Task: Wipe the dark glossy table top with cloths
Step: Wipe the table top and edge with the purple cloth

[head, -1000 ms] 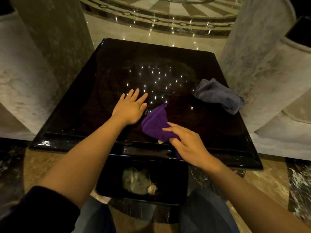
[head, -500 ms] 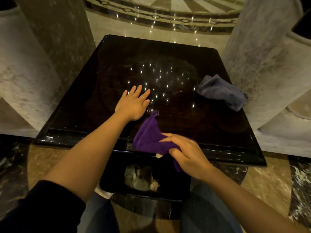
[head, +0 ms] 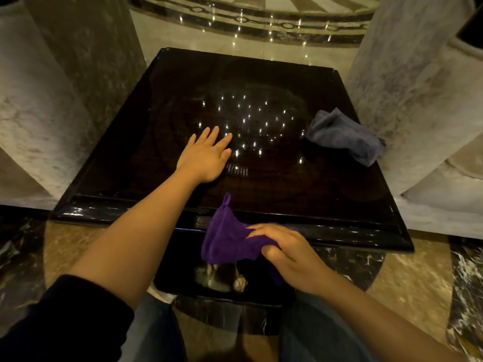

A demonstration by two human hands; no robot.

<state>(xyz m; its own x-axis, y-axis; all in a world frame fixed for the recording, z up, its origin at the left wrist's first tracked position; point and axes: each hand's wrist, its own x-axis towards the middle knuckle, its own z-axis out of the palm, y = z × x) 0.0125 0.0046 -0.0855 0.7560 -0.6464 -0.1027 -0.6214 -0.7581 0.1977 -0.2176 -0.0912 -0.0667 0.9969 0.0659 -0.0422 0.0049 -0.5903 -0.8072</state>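
Now the right hand (head: 290,253), gripping the crumpled purple cloth (head: 230,242), has dragged it off the dark glossy table top's (head: 300,189) near edge; the left hand (head: 206,158) stays flat, holding nothing, so one wiping stroke looks finished.

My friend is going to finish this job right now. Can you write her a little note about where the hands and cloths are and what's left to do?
Left hand: empty, flat, palm down on the table top.
Right hand: gripping the purple cloth at the table's near edge; part of the cloth hangs off the edge.
Grey cloth: bunched up on the right side of the table, untouched by either hand.
Done: cannot tell how much is wiped; the top is glossy with light reflections.
Left: bring the purple cloth back onto the top and probably wipe on, including under the grey cloth.
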